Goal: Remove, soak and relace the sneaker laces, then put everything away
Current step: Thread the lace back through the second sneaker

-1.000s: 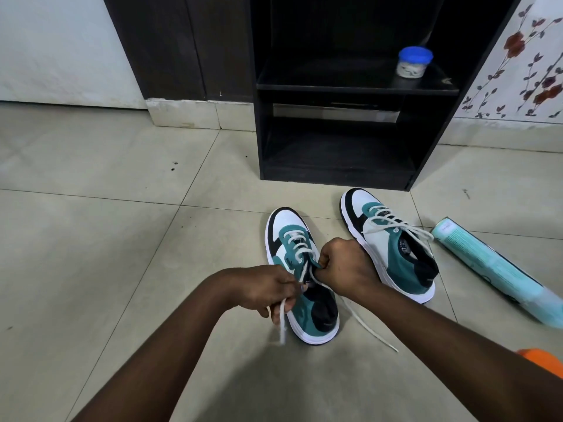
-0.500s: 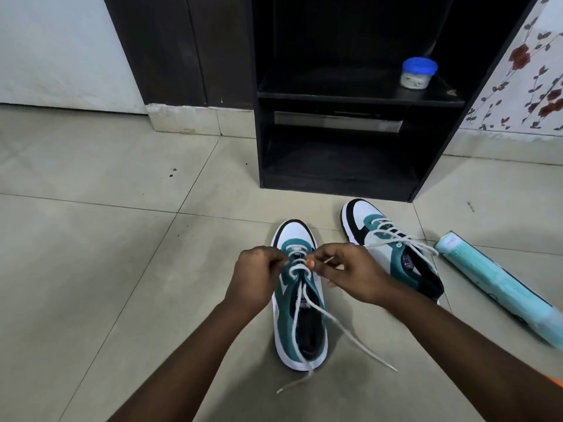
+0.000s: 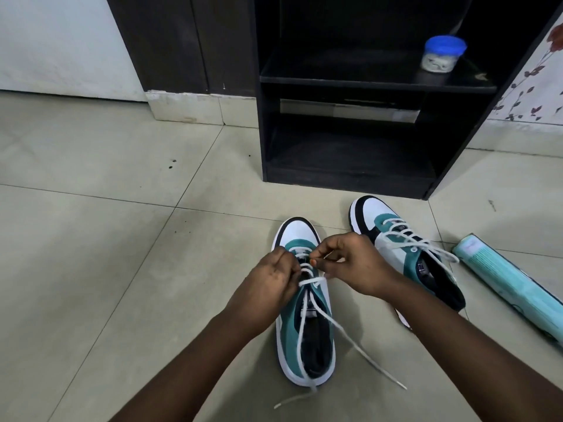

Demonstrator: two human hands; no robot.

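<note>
Two white, teal and black sneakers stand on the tiled floor. The near sneaker [image 3: 301, 330] points away from me, and its white lace [image 3: 344, 330] trails in two loose ends toward me. My left hand [image 3: 271, 278] curls its fingers on the lacing at the left eyelets. My right hand [image 3: 350, 263] pinches the lace over the upper crossings. The other sneaker [image 3: 393, 239] lies to the right, laced, its heel hidden behind my right forearm.
A black open shelf unit [image 3: 350, 166] stands just beyond the sneakers, with a blue-lidded jar [image 3: 441, 54] on its upper shelf. A teal rolled package [image 3: 511, 281] lies on the floor at the right. Bare tiles stretch to the left.
Both hands have moved from the sneaker's tongue area up to the forward eyelets. The near sneaker now points straight away, with its lace ends trailing longer toward me.
</note>
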